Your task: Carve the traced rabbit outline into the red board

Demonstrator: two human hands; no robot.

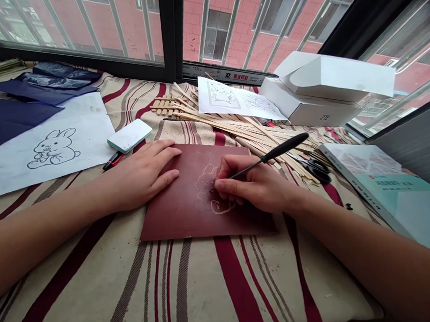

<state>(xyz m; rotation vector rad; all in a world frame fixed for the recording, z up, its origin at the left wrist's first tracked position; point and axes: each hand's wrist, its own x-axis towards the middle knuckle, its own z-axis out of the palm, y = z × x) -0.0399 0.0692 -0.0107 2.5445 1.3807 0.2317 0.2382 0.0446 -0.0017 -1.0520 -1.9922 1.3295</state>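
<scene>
A flat reddish-brown carving board (181,202) lies on the striped cloth, with a rabbit outline partly cut in pale lines. My right hand (253,180) is closed round a carving tool (284,147) with a black handle and a thin metal shaft. Its tip meets the rabbit figure, though my fingers hide part of it. Stretched over the board's upper left edge, my left hand (142,173) rests with its fingers apart and holds nothing. To the left, a white sheet (88,140) bears a black drawing of a similar rabbit.
Behind my left hand are a white eraser block (130,136) and a pen (112,161). Dark blue sheets (9,119) lie far left. Thin wooden strips (212,119), a drawn paper (232,98), a white box (320,92), scissors (316,169) and a book (393,187) stretch rightward below the window.
</scene>
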